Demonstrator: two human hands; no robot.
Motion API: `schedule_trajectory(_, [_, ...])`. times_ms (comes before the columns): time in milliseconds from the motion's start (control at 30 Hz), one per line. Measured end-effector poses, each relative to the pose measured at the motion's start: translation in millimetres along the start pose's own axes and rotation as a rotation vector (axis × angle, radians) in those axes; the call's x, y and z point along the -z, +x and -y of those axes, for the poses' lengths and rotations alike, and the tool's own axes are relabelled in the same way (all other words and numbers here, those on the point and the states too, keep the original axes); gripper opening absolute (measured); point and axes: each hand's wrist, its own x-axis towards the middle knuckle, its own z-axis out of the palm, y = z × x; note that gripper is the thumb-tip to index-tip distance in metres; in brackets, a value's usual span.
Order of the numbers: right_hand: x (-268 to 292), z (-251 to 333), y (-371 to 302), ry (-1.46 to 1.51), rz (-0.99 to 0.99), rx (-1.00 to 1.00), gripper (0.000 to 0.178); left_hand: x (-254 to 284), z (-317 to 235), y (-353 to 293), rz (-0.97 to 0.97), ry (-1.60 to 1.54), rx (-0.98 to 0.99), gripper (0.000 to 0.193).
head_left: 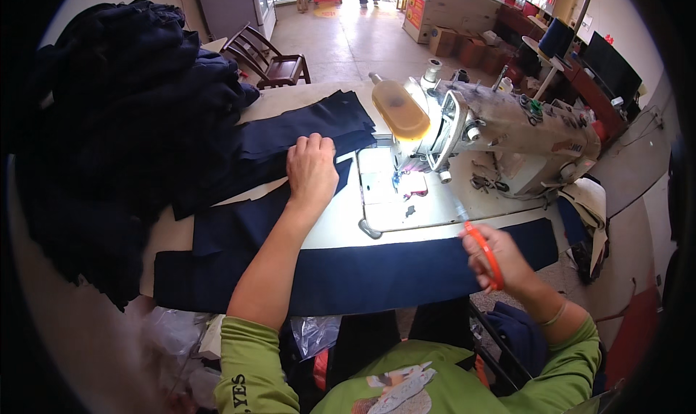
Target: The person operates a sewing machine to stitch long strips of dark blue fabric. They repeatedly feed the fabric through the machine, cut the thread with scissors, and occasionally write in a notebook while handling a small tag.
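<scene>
My left hand [312, 173] rests with bent, closed-together fingers on the near edge of a stack of navy fabric pieces [319, 124], left of the sewing machine's needle area. Its thumb is mostly hidden. In my right hand [507, 258], fingers wrap round the orange handles of a pair of scissors [484, 249], its blades pointing up and away toward the machine bed. A long navy fabric strip [377, 272] lies along the table's near edge, below both hands. Another navy piece [235, 222] overlaps the strip's left part.
The sewing machine [522, 124] stands on the right of the table, its lamp lit over the needle plate. A grey oval object [370, 229] lies by its bed. A large heap of navy cloth [123, 124] fills the left. A wooden chair [272, 62] stands beyond the table.
</scene>
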Motion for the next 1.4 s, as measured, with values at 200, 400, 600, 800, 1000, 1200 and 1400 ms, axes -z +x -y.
schedule_trajectory(200, [104.2, -33.2, 42.6, -0.964, -0.603, 0.359, 0.043, -4.4, -12.8, 13.7, 0.124, -0.802, 0.381, 0.014])
schedule_trajectory(400, [128.9, -36.3, 77.6, -1.278, -0.635, 0.195, 0.036, 45.1, 5.9, -5.7, -0.075, -0.47, 0.083, 0.027])
schedule_trajectory(600, [19.5, 7.4, 76.4, -1.385, -0.231, 0.946, 0.015, 133.1, 77.0, -91.8, 0.178, -0.294, 0.224, 0.025])
schedule_trajectory(800, [-96.1, 47.6, 131.9, -1.47, -0.074, 1.329, 0.041, 144.5, 99.8, -130.9, 0.327, -0.125, 0.218, 0.05])
schedule_trajectory(1000, [-106.3, 33.4, 204.4, -1.604, -0.292, 1.013, 0.012, 131.4, 117.7, -147.0, 0.391, -0.02, 0.219, 0.055])
schedule_trajectory(1200, [-114.7, 57.2, 178.9, -1.139, -0.336, 1.114, 0.006, 142.6, 133.8, -136.1, 0.467, 0.044, 0.304, 0.053])
schedule_trajectory(1400, [-131.1, 93.2, 181.0, -0.195, -0.013, 0.651, 0.018, 144.7, 151.5, -135.7, 0.493, 0.079, 0.34, 0.033])
